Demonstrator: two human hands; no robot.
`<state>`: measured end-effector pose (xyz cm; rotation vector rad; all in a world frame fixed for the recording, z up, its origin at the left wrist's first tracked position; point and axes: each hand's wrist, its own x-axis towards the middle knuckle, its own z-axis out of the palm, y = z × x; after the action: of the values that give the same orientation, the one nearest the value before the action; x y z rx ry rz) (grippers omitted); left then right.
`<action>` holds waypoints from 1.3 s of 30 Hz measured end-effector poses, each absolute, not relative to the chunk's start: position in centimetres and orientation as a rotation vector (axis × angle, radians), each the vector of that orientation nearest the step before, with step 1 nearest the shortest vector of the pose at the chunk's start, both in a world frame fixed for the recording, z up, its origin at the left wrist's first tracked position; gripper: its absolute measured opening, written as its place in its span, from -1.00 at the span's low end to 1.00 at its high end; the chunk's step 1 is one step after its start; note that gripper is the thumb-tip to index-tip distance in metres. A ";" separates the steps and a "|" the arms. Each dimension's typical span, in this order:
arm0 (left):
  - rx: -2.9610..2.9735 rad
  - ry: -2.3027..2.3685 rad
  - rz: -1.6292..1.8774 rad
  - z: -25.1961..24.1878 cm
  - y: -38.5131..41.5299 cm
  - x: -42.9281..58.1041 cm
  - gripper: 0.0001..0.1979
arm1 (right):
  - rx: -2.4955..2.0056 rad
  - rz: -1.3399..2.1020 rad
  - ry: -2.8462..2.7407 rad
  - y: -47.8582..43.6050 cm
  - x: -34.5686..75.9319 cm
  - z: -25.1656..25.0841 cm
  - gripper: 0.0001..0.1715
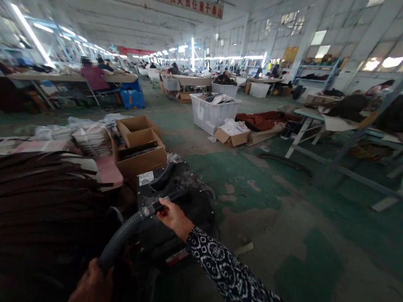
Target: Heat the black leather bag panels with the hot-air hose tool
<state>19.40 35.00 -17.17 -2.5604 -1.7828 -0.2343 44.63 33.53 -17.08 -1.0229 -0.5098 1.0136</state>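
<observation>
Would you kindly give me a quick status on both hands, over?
Left hand gripping grey hose low. Right hand at hose end by black machine. Cardboard boxes just behind.

Left hand point(92, 287) cut off by bottom edge.

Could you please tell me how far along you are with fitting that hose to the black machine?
Done: nothing visibly finished. In hand: the right hand grips the hose at its end, against the black machine; the left hand holds the hose lower down. Left: whether the end is seated cannot be told. A dark fabric stack lies alongside.
</observation>
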 end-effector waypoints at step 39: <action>-2.872 -1.891 -0.174 -15.7 39.2 24.2 -0.67 | -1.795 0.884 -0.970 18.7 43.5 -14.5 -0.64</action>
<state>24.21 39.16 -15.70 -2.8718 -1.8907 -0.1744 43.45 18.66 -14.49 -1.7950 -0.9704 0.8836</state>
